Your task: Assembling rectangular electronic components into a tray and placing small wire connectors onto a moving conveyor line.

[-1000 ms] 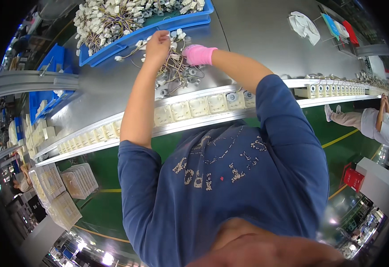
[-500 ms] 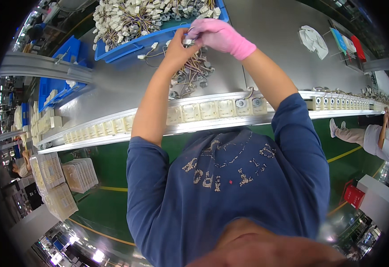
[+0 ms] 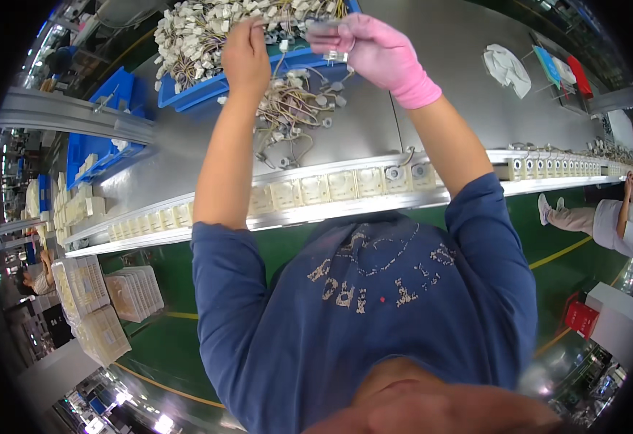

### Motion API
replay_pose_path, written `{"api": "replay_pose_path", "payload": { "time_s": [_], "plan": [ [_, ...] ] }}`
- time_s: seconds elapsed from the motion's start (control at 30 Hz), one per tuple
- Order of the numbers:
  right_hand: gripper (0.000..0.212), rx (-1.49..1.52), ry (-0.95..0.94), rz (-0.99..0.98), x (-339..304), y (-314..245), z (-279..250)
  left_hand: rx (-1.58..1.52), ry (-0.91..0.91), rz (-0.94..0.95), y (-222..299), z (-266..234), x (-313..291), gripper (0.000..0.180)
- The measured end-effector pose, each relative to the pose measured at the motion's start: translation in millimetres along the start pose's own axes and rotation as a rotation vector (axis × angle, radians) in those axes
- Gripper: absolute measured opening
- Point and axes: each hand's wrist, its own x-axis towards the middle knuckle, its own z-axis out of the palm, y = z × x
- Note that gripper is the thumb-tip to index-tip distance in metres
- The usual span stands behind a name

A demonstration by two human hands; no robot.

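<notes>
My right hand (image 3: 381, 54), in a pink glove, is raised over the near edge of the blue bin (image 3: 193, 96). Its fingers close on a wired connector (image 3: 336, 56), whose white end shows below them; the fingertips are blurred. My bare left hand (image 3: 247, 59) is over the bin, fingers bent together beside the heaped wired connectors (image 3: 197, 43). Whatever it may pinch is too small to make out. Between my forearms, a loose bunch of wired parts (image 3: 294, 108) with round grey ends lies on the metal table.
Along the table's near edge runs a rail (image 3: 302, 211) with a row of cream square housings (image 3: 314, 189), two with round grey parts inside. A smaller blue bin (image 3: 85, 155) stands left, a white cloth (image 3: 508, 69) lies right. Another person (image 3: 617, 224) works at the far right.
My hands, together before, have drawn apart: the left went left and up over the bin, the right slightly right. The loose bunch of wired parts now shows more fully.
</notes>
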Motion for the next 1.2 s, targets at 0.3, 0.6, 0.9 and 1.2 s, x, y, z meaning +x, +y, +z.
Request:
{"api": "replay_pose_path", "payload": {
  "time_s": [0.3,0.6,0.9,1.2],
  "plan": [
    [0.024,-0.636,0.508,0.169,-61,28,41,-0.789,-0.591,-0.745,96,43,-114,0.049],
    [0.043,-1.965,0.336,0.125,-120,25,70,-1.160,-0.475,-1.292,93,44,-136,0.048],
    [0.039,-2.072,0.086,0.341,-136,30,53,-1.385,-0.476,-1.489,118,35,-127,0.032],
    [0.032,-1.551,0.294,0.514,-144,22,66,-1.088,-0.622,-1.215,98,33,-151,0.028]
  ]
}}
